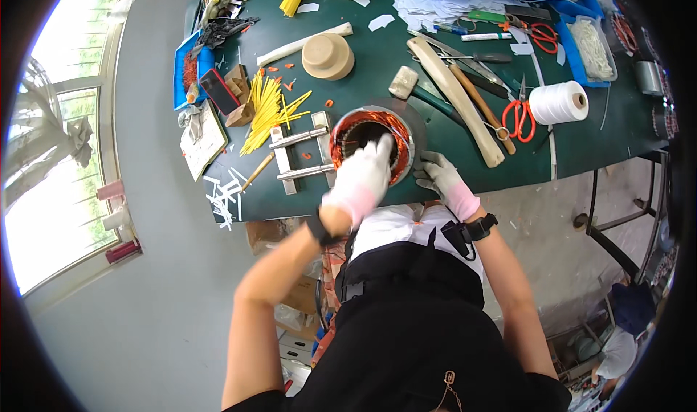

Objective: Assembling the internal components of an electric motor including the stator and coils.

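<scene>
- The left hand (367, 171), in a white glove, is laid over the mouth of the stator (401, 148), with its fingers directed inside; whether something is pinched there cannot be told.
- The right hand (441, 174) is kept loosely bent beside the stator's outer wall; no object is seen in it, but contact with the wall cannot be confirmed.
- The stator is placed near the front edge of the green bench (254, 203), and its orange-red copper winding (372, 117) is exposed around the opening.
- The glove could be caught on a wire, and a coil could be pulled out of shape, if the left hand were withdrawn too fast.
- If the wall is not supported, the stator could be shifted by a one-sided push.
- Left of the stator, a two-rod metal stand (296, 174) is set; it could be knocked by a sideways slip.
- Right of the stator, red-handled scissors (518, 119) are laid; by a careless reach, the glove could be cut.
</scene>
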Motion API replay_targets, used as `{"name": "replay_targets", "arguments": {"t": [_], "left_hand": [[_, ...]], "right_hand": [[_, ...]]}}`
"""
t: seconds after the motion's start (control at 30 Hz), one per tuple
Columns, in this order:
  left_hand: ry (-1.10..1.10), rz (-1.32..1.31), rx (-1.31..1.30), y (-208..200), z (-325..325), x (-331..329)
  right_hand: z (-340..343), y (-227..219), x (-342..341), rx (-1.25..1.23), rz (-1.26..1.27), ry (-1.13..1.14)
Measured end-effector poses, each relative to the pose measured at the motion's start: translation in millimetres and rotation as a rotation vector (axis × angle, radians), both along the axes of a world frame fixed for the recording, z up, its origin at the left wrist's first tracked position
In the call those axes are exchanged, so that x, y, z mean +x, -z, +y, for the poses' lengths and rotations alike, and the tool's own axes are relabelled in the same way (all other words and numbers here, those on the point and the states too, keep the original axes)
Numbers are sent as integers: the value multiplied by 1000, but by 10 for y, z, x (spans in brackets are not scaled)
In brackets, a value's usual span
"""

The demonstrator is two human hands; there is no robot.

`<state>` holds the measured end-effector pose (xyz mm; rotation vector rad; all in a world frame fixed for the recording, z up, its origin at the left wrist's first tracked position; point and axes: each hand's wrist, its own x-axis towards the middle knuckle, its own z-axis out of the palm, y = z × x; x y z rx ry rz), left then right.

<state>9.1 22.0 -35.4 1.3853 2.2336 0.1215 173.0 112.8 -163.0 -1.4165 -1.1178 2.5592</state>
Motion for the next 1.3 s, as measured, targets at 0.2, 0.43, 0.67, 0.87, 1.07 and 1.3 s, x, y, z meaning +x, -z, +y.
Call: {"name": "replay_targets", "arguments": {"t": [0.2,0.43,0.67,0.87,1.07,1.3], "left_hand": [[-23,253,487,358,-423,349],[-117,280,475,432,-210,-82],[-487,26,410,263,129,-778],[-734,-448,380,269,105,-929],[-1182,-1461,381,1190,-115,-762],[-977,-962,659,1050,-476,-686]], "right_hand": [[-116,350,-390,-145,-55,107],[-89,244,-430,-31,-37,64],[-8,138,-620,-412,47,214],[209,-714,-529,-51,196,-51],[261,-1289,-553,315,76,-237],[94,-1120,-1002,251,335,-332]]}}
